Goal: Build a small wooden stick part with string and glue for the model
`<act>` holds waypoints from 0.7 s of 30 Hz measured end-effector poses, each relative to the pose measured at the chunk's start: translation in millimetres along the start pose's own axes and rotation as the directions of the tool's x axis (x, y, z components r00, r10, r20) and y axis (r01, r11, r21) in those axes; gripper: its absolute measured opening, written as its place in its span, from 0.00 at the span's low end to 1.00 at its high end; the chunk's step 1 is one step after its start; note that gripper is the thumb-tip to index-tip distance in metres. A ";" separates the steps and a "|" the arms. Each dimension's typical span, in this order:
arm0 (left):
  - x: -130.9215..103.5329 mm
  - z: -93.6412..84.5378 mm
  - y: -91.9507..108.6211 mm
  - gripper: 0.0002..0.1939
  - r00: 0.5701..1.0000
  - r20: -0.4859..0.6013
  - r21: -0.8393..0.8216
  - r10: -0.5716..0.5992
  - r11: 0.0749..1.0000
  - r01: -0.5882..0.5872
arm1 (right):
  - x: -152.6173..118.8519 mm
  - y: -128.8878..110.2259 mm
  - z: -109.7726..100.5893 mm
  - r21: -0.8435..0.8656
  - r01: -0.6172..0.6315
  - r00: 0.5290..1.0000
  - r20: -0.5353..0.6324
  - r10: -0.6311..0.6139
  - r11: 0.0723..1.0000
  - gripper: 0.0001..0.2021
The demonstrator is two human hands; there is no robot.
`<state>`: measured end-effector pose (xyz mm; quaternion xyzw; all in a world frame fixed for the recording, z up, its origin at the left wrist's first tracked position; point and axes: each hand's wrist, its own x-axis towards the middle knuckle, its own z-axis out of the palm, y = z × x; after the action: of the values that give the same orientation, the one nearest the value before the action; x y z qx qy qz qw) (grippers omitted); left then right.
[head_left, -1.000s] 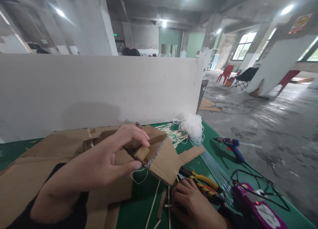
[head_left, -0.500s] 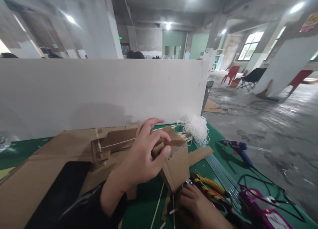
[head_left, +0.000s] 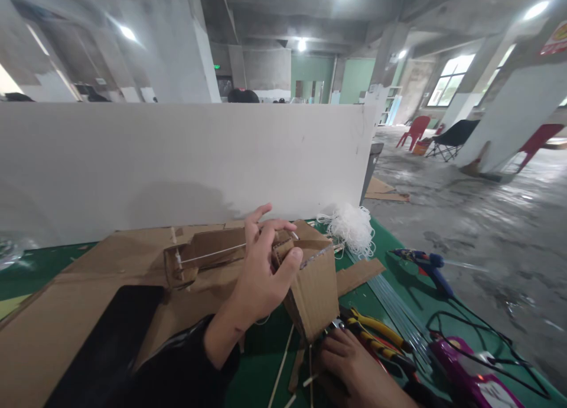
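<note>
My left hand (head_left: 266, 266) reaches over a cardboard model. Its thumb and a bent finger close on a small cardboard flap (head_left: 282, 251) beside an open cardboard box (head_left: 315, 296), while the index finger is raised. A white string (head_left: 212, 255) runs from that hand to a wooden stick (head_left: 178, 260) in a long cardboard trough (head_left: 217, 242) at the left. My right hand (head_left: 348, 361) rests on the table against the box's lower corner, its fingers curled and their tips partly hidden. A bit of metal shows by its knuckles, beside yellow-and-black pliers (head_left: 381, 331).
A blue glue gun (head_left: 423, 263), clear glue sticks (head_left: 394, 307) and a purple power unit (head_left: 465, 366) lie at the right. A white string bundle (head_left: 352, 231) sits behind the box. A black phone-like slab (head_left: 110, 343) lies left. A white panel (head_left: 190, 154) stands behind.
My left forearm has shifted right and the index finger has lifted, showing more of the flap. My right hand stays by the box's corner.
</note>
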<state>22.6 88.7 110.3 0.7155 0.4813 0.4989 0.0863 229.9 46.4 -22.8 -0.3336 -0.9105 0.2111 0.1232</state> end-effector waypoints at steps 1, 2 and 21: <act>1.5 -2.3 -1.6 0.11 1.000 0.001 0.000 0.007 1.000 -0.007 | 0.0 0.0 -0.1 0.002 0.000 1.000 -0.004 0.000 1.000 0.05; 3.3 -5.1 -3.3 0.11 1.000 0.001 -0.003 0.013 1.000 -0.013 | -0.1 0.1 0.0 0.002 0.000 1.000 -0.008 0.000 1.000 0.05; 22.7 -98.7 4.3 0.13 0.939 -0.197 -0.441 -0.282 0.881 0.172 | -3.0 -4.6 0.0 -0.056 -0.012 1.000 0.015 0.013 0.998 0.04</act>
<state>-52.7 68.8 175.3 0.5481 0.4516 0.6643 0.2330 229.6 41.2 -20.9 -0.3409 -0.9149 0.1889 0.1054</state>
